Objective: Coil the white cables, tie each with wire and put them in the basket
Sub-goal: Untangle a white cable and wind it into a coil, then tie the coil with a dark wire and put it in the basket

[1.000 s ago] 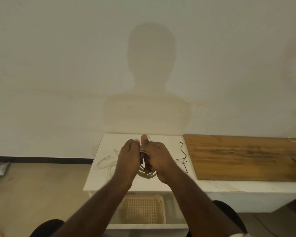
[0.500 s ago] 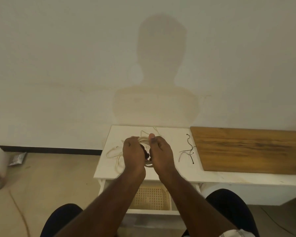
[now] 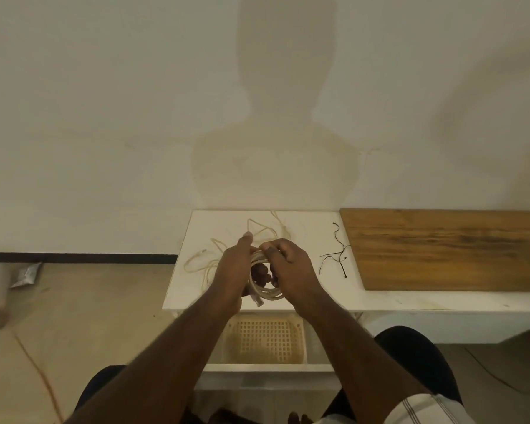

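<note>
Fingers point(image 3: 268, 278) of both hands are curled round one coiled white cable point(image 3: 265, 290), held between them just above the white table point(image 3: 318, 298). Left hand point(image 3: 231, 272) grips the coil's left side, thumb raised at the top. Right hand point(image 3: 292, 269) grips the right side, thumb laid across the upper strands, fingertips showing through the middle of the loop. Coil stands roughly upright, lower arc hanging below the fingers; a plug end point(image 3: 256, 298) sticks out at the bottom left of it, near the left palm.

Beyond and to the left of the fingers: loose white cables point(image 3: 208, 261) in an untidy tangle on the table, partly hidden behind the left hand. To the right of the fingers, apart from them: several thin black wires point(image 3: 337, 255) lying crossed on the table. Further right: a brown wooden board point(image 3: 447, 249) flat on the table, its near corner close to the wires.

Below the fingers, under the table's near edge: a pale lattice basket point(image 3: 265, 338), between the person's forearms. Cannot tell whether any tie is on the held coil.
</note>
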